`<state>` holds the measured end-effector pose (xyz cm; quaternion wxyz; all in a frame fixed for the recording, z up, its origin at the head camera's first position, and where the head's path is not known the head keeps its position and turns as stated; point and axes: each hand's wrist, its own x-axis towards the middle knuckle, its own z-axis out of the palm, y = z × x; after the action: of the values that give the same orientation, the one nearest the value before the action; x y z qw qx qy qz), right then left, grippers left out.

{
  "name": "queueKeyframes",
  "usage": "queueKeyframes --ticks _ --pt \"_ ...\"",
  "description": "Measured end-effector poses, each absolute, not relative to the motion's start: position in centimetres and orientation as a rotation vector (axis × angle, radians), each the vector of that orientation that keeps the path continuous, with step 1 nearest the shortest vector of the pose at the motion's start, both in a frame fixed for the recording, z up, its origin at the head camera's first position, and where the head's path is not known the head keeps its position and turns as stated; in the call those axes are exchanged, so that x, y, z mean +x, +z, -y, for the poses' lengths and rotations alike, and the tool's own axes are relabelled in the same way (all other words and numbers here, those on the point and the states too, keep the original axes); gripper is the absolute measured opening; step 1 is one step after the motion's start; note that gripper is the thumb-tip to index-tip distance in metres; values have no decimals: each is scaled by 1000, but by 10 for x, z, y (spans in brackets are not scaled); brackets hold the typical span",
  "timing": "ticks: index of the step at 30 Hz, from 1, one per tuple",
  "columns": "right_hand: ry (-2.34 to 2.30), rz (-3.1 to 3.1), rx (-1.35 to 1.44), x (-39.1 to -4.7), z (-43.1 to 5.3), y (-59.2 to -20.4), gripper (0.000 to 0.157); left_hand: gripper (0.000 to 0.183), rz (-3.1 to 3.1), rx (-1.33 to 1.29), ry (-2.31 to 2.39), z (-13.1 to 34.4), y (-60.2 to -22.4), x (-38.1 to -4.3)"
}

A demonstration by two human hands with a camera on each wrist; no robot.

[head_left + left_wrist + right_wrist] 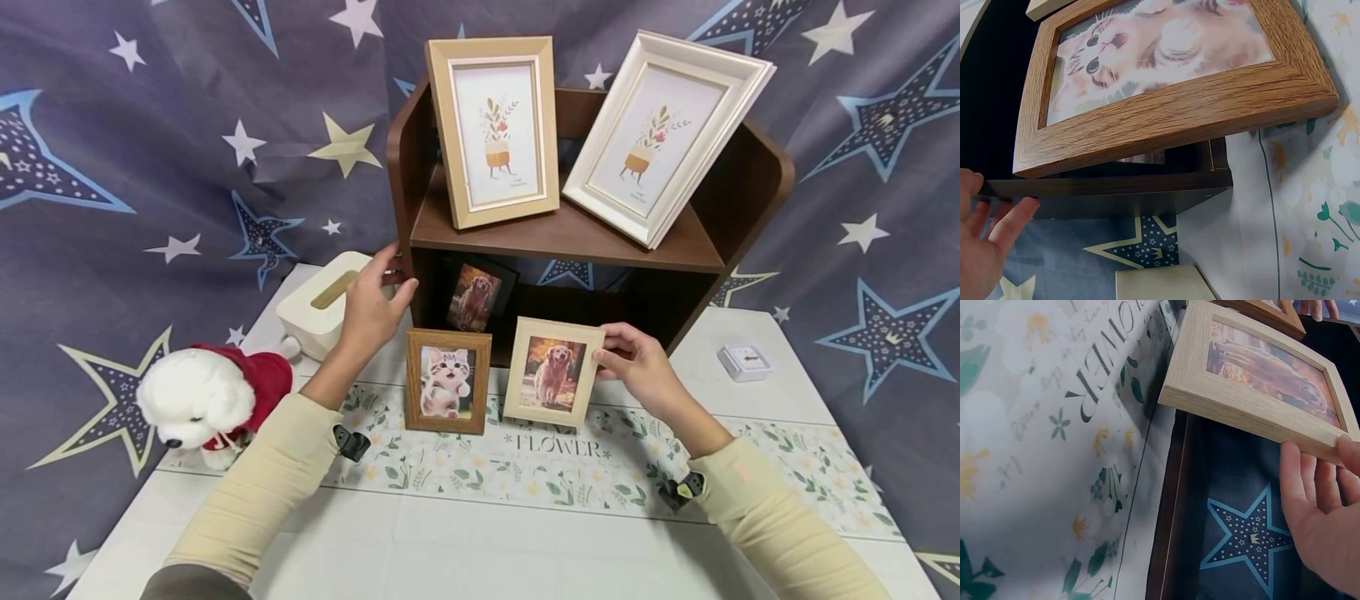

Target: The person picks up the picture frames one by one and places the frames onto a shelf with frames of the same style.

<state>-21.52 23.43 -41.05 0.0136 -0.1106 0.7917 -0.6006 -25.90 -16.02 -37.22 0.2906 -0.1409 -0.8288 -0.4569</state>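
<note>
Cream sleeves [255, 492] reach up from the near edge, a small black device at each cuff, over a white counter [450, 550]. Across the counter runs a floral runner [517, 483], with the word FLOWER printed on it.

The right grip [637, 367] pinches a pale frame [554, 372] by its right edge, thumb on the front face and fingers behind. This frame bears a dog photo [1266, 369] and tilts back before the lower opening of a dark brown shelf [570, 237]; whether its foot touches the runner, I cannot tell. The left grip [375, 300] holds the front edge of the shelf's left side, thumb and fingers on opposite faces of the panel.

Just beside the pale frame, to its left, a brown frame [447, 382] with a kitten photo [1160, 56] leans back. Inside the lower compartment sits a dark frame [474, 297], also showing a dog.

On the shelf's upper board, a tan frame [495, 133] stands at the left, and a white frame [667, 137] slants to the right. A tissue box [315, 325] is near the left grip, with a plush dog [206, 387] in red beside it. At the right sits a small white clock [744, 362]. Behind everything hangs a star-printed backdrop [187, 100].
</note>
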Motion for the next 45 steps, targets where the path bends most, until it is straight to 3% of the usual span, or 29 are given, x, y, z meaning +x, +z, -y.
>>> queueKeyframes --ticks 45 --pt "-1961 -2404 -344 -224 -218 -397 30 54 2229 -377 -1218 161 -373 -260"
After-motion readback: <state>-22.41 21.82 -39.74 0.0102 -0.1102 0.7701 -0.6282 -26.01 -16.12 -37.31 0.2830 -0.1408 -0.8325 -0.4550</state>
